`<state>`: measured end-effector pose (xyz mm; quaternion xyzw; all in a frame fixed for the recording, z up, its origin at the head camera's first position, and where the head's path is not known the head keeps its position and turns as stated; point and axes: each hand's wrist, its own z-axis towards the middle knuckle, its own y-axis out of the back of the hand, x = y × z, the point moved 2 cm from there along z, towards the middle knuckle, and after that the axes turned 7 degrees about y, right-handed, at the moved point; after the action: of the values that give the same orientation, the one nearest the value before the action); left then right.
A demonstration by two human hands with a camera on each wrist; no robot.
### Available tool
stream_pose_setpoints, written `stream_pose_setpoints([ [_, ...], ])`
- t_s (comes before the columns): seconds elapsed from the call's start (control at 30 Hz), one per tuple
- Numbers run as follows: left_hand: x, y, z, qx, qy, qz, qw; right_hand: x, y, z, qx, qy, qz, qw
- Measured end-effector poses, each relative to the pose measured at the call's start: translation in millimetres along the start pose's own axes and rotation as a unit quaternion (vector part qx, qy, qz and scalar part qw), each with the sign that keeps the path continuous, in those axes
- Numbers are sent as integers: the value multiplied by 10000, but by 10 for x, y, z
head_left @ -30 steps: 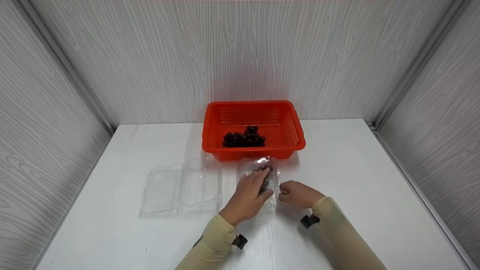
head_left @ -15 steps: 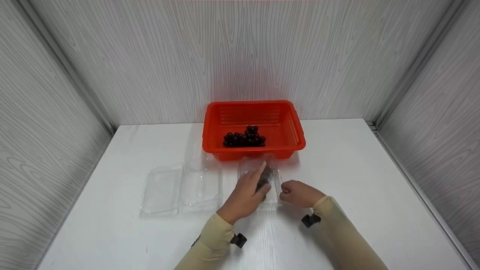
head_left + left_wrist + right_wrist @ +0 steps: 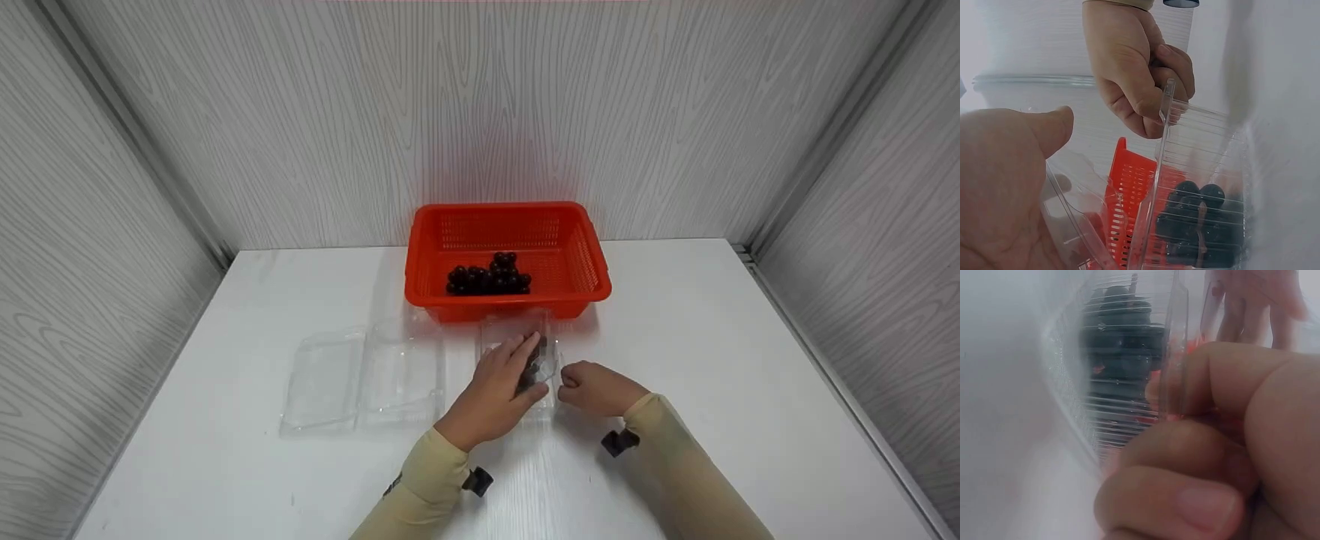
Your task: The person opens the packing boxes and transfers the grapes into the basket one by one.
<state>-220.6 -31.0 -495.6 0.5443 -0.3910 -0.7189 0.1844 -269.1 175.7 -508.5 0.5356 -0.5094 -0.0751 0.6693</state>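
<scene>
A clear plastic clamshell box [image 3: 1207, 149] with dark grapes [image 3: 1188, 222] inside lies before the red basket, in the middle of the head view. Over it my left hand [image 3: 491, 390] extends fairly straight fingers, palm toward the box's lid [image 3: 1075, 219], which stands tilted, apart from the box rim. At the box's right side, my right hand [image 3: 596, 388] has curled fingers and holds the rim; in the right wrist view one fingertip [image 3: 1154, 391] shows through the plastic. From the head, the left hand covers part of the box and the grapes.
A red plastic basket [image 3: 508, 301] stands behind the box, with more dark grapes [image 3: 487, 277] in it. Left of the hands an opened clear clamshell box [image 3: 324, 379] lies flat on the white table [image 3: 720, 360]. Pale wood-grain walls [image 3: 315, 127] enclose the back and sides.
My left hand has tipped slightly back and forth over the box, with the lid's glare changing beneath it. The right hand has stayed nearly still at the box's side.
</scene>
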Motion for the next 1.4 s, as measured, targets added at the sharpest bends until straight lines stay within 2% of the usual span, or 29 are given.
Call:
stream_pose_setpoints([
  [0.2, 31, -18, 9, -47, -85, 187, 9998, -11, -10, 9, 14, -106, 16, 9999],
  [0.43, 67, -46, -6, 94, 131, 530, 9985, -21, -26, 20, 71, -225, 52, 9997],
  [0.77, 24, -19, -30, 129, 364, 446, 9983, 3, -33, 0, 8, -381, 47, 9993],
  [1.0, -46, -47, -14, -128, -10, 615, 9980, 8, -48, 18, -20, -650, -65, 9979],
  [1.27, -151, -110, 25, -471, -343, 975, 9935, 64, -55, 16, -21, -318, -57, 9995],
  [1.4, -229, -139, 56, -573, -492, 1167, 9903, 100, -52, -2, -35, -332, -47, 9994],
])
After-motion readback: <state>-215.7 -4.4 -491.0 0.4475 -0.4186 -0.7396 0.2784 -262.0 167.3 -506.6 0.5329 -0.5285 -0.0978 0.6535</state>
